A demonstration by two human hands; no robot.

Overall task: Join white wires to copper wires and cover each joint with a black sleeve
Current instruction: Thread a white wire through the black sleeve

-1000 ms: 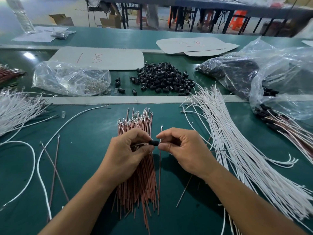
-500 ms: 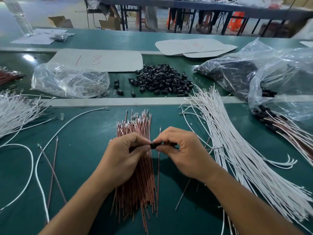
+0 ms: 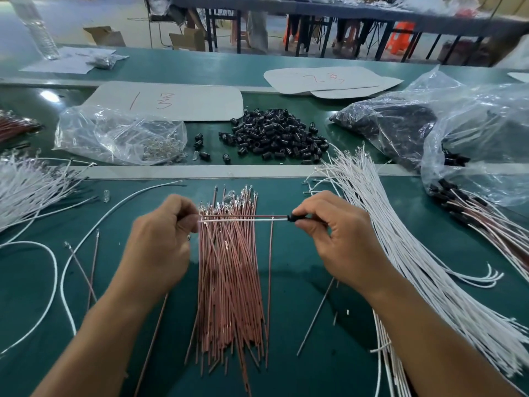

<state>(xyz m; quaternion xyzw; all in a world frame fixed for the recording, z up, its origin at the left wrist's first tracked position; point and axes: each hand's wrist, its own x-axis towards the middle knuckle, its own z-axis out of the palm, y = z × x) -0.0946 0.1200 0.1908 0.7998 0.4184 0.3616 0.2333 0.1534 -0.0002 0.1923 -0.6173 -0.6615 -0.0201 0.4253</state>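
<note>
My left hand (image 3: 160,239) pinches one end of a white wire (image 3: 243,221) and a copper wire (image 3: 243,216) that run side by side, stretched level. My right hand (image 3: 335,233) pinches a black sleeve (image 3: 292,217) at their other end. Both wires hang just above a bundle of copper wires (image 3: 229,282) lying on the green table (image 3: 315,353). A large sheaf of white wires (image 3: 400,253) lies to the right. A heap of loose black sleeves (image 3: 274,136) sits beyond the table's pale strip.
A clear bag of small metal parts (image 3: 120,136) lies at the back left, more white wires (image 3: 25,184) at the far left. Plastic bags (image 3: 458,130) and finished sleeved wires (image 3: 486,213) lie at the right. Loose wires (image 3: 57,270) lie at the left.
My hands have moved apart. The right hand has slid the black sleeve to the right, so a long stretch of the paired wires now shows between the hands.
</note>
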